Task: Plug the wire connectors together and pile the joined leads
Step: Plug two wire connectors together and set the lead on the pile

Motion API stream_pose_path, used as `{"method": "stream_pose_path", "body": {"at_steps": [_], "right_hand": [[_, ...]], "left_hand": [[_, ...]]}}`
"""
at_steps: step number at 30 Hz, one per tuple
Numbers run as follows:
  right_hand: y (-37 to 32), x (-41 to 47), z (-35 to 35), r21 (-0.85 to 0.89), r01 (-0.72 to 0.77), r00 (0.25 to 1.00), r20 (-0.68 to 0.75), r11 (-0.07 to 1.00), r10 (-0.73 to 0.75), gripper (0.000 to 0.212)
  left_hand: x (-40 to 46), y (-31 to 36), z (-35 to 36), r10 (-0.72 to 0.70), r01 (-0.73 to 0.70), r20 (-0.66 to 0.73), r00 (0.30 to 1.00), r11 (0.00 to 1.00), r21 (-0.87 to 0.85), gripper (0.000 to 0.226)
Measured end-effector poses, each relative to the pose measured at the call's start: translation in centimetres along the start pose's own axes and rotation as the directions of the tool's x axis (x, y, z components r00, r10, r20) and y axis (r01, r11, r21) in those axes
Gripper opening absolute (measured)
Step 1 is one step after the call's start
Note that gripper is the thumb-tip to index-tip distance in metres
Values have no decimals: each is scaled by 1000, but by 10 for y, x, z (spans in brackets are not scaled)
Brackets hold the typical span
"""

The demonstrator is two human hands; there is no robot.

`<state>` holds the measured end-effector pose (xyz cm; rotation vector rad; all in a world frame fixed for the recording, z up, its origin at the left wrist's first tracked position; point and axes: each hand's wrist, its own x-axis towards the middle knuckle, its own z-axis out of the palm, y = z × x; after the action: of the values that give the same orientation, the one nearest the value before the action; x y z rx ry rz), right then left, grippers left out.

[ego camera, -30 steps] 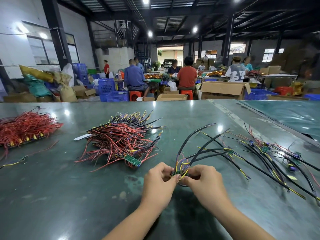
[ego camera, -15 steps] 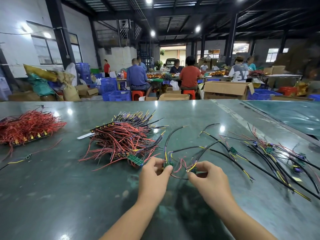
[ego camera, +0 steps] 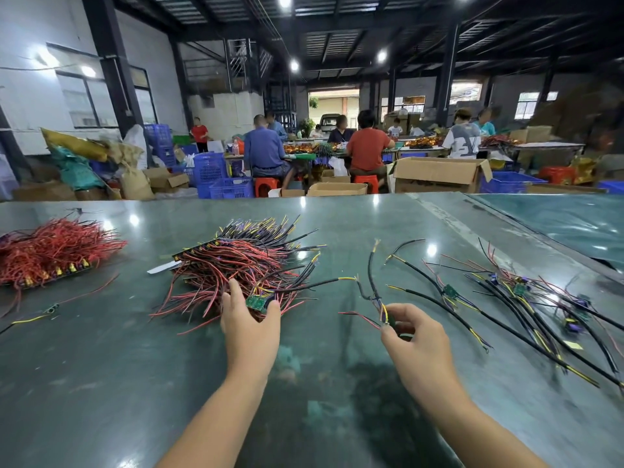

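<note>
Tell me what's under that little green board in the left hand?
Under the small green circuit board, held by the left hand, lies the middle heap of red and black wires. The dark green table beneath the heap is covered.

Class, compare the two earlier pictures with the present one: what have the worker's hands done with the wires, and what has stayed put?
The hands have parted. The left hand has moved left to the middle wire pile, where it holds a small green board. The right hand has shifted right, pinching a lead by its lower end. The red bundle at far left and the leads lying at right have stayed put.
</note>
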<state>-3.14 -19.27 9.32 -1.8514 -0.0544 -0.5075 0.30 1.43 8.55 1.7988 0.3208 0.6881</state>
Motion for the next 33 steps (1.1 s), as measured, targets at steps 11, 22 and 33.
{"method": "stream_pose_path", "body": {"at_steps": [11, 22, 33], "right_hand": [[-7, 1, 1, 418, 104, 986, -161, 903, -39, 28], [-23, 17, -33, 767, 172, 918, -352, 618, 181, 31], [-23, 21, -44, 934, -44, 983, -23, 355, 181, 24]], "left_hand": [[-31, 10, 12, 331, -402, 368, 869, 906, 134, 30], [-19, 0, 11, 189, -359, 454, 871, 874, 326, 48], [-30, 14, 20, 273, -424, 526, 806, 886, 189, 22]]}}
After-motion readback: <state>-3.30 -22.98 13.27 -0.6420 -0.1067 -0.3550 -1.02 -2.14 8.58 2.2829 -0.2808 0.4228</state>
